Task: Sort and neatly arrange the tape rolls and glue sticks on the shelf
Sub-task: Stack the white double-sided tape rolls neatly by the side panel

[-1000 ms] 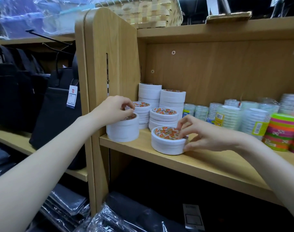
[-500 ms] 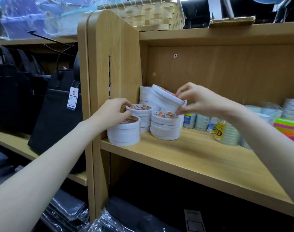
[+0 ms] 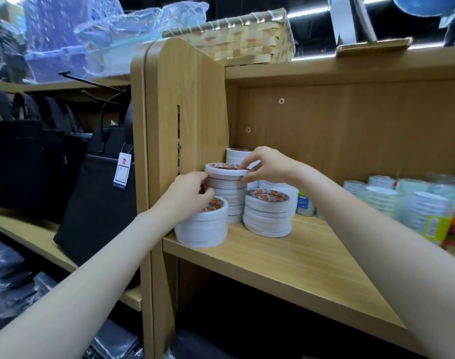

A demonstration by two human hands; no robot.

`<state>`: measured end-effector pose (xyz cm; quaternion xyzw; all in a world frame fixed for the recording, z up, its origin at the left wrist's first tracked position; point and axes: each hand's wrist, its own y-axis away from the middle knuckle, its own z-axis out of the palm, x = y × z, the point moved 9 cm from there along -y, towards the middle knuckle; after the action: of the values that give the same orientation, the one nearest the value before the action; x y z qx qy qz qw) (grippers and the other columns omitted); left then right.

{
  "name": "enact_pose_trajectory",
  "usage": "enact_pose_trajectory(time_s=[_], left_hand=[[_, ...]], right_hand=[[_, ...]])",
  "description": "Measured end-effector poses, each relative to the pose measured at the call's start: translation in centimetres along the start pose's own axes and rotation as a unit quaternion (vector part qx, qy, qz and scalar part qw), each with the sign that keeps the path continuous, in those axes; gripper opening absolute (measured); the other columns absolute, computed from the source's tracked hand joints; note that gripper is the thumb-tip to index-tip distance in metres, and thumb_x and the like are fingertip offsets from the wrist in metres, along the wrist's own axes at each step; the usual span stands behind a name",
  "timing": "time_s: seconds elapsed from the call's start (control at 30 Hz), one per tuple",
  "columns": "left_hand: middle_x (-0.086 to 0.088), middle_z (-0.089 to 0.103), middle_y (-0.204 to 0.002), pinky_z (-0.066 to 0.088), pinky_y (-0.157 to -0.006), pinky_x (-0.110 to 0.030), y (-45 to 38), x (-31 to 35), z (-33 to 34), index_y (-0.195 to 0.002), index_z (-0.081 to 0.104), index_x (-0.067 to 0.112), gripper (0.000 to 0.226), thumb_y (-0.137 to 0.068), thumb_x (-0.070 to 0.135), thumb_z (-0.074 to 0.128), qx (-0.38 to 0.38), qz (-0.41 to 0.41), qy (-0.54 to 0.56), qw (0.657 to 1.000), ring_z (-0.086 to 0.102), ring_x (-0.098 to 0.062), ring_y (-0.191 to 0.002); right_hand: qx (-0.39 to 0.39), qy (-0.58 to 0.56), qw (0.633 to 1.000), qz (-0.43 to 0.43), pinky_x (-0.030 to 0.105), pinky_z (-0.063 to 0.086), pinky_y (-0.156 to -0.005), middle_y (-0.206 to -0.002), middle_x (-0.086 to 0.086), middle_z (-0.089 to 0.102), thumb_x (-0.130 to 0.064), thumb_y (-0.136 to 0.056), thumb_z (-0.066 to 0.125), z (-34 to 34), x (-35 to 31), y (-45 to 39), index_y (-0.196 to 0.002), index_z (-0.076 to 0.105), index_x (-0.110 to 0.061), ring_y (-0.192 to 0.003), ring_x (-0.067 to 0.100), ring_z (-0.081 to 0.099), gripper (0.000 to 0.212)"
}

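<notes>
Right hand (image 3: 269,165) fingers pinch the top tape roll (image 3: 225,171) on my rear stack; left hand (image 3: 186,196) seems curled over the front stack (image 3: 201,229), grip unclear.

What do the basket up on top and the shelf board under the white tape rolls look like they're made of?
The basket looks woven from flat pale strips, perhaps bamboo or split wood: a checkered weave shows, with a lashed rim. The shelf board looks like wood or a wood-grain laminate, matte, with fine straight grain; which of the two cannot be told. The tape rolls show white paper-like sides.
</notes>
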<state>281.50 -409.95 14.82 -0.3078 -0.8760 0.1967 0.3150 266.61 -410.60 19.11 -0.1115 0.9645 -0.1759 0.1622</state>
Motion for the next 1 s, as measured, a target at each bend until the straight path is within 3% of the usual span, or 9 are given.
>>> enact_pose_trajectory(time_s=[0.13,0.2,0.3,0.43,0.53,0.63,0.73,0.87,1.0], left_hand=[[-0.014,0.064,-0.088,0.05,-0.082,-0.044,0.0,0.0,0.0,-0.088,0.059,0.001,0.016,-0.087,0.015,0.051,0.0,0.004,-0.008,1.0,0.061,-0.027,-0.087],[-0.009,0.065,-0.093,0.049,-0.082,-0.039,0.0,0.4,0.1,-0.097,0.061,0.004,0.018,-0.087,0.014,0.05,-0.008,0.019,-0.014,1.0,0.061,-0.024,-0.089],[-0.005,0.066,-0.104,0.049,-0.085,-0.037,0.1,0.7,0.0,-0.117,0.06,0.01,0.03,-0.089,0.014,0.049,-0.018,0.029,-0.015,0.999,0.061,-0.021,-0.094],[-0.004,0.056,-0.129,0.04,-0.091,-0.023,-0.3,1.0,-0.8,-0.135,0.048,0.014,0.045,-0.09,0.014,0.049,-0.002,0.034,-0.027,0.999,0.054,-0.017,-0.109],[-0.006,0.059,-0.119,0.039,-0.081,-0.024,-1.0,1.3,-0.5,-0.131,0.051,0.016,0.042,-0.089,0.016,0.051,-0.001,0.032,-0.036,0.999,0.054,-0.016,-0.1],[-0.01,0.059,-0.117,0.04,-0.086,-0.031,-1.7,1.6,0.5,-0.13,0.05,0.015,0.043,-0.088,0.02,0.053,-0.023,-0.004,-0.065,0.998,0.052,-0.027,-0.109],[-0.011,0.055,-0.124,0.038,-0.087,-0.03,-1.9,1.8,1.1,-0.13,0.048,0.013,0.043,-0.089,0.023,0.053,-0.031,-0.046,-0.079,0.995,0.049,-0.028,-0.116],[-0.015,0.059,-0.116,0.037,-0.078,-0.03,-2.0,1.0,0.6,-0.119,0.052,0.004,0.035,-0.088,0.023,0.053,0.015,-0.088,-0.067,0.994,0.052,-0.031,-0.109],[-0.015,0.059,-0.116,0.038,-0.08,-0.032,-2.2,0.9,0.3,-0.116,0.053,0.003,0.035,-0.089,0.025,0.055,0.035,-0.093,-0.084,0.992,0.051,-0.032,-0.11]], right_hand=[[0.001,-0.05,0.999,0.015,0.028,0.041,-0.081,-0.101,-0.001,0.06,-0.031,-0.076,0.075,0.2,-0.3,0.3,-0.086,0.069,-0.02,-0.095,0.014,0.057,0.016],[0.041,-0.097,0.994,0.022,0.026,0.046,-0.079,-0.091,0.003,0.066,-0.027,-0.076,0.076,-0.2,-0.3,0.7,-0.079,0.07,-0.016,-0.088,0.016,0.064,0.013],[0.114,-0.199,0.972,0.052,0.036,0.052,-0.088,-0.079,0.004,0.066,-0.025,-0.075,0.077,-2.2,1.1,1.8,-0.072,0.07,-0.022,-0.081,0.019,0.067,0.008],[0.138,-0.144,0.978,0.063,0.037,0.055,-0.087,-0.094,0.008,0.069,-0.024,-0.075,0.076,-5.8,1.8,5.0,-0.075,0.069,-0.027,-0.083,0.021,0.068,0.008],[0.126,-0.097,0.984,0.075,0.025,0.052,-0.071,-0.09,0.004,0.065,-0.026,-0.076,0.076,-6.5,2.3,8.1,-0.072,0.068,-0.026,-0.074,0.011,0.062,0.009],[0.094,0.025,0.989,0.113,0.024,0.039,-0.07,-0.099,0.003,0.055,-0.031,-0.072,0.078,-4.0,3.8,9.6,-0.084,0.066,-0.024,-0.084,0.016,0.058,0.018],[0.15,-0.022,0.98,0.13,0.02,0.039,-0.077,-0.116,0.004,0.047,-0.03,-0.072,0.079,-2.3,4.9,10.5,-0.108,0.062,-0.02,-0.091,0.015,0.059,0.042],[0.228,-0.102,0.96,0.126,0.003,0.042,-0.062,-0.111,0.004,0.054,-0.024,-0.077,0.075,-1.7,4.6,11.5,-0.116,0.054,-0.008,-0.085,0.012,0.058,0.047],[0.238,-0.112,0.954,0.147,0.023,0.045,-0.078,-0.116,0.006,0.06,-0.032,-0.08,0.072,-1.2,4.7,11.7,-0.114,0.054,-0.011,-0.097,0.015,0.06,0.044]])
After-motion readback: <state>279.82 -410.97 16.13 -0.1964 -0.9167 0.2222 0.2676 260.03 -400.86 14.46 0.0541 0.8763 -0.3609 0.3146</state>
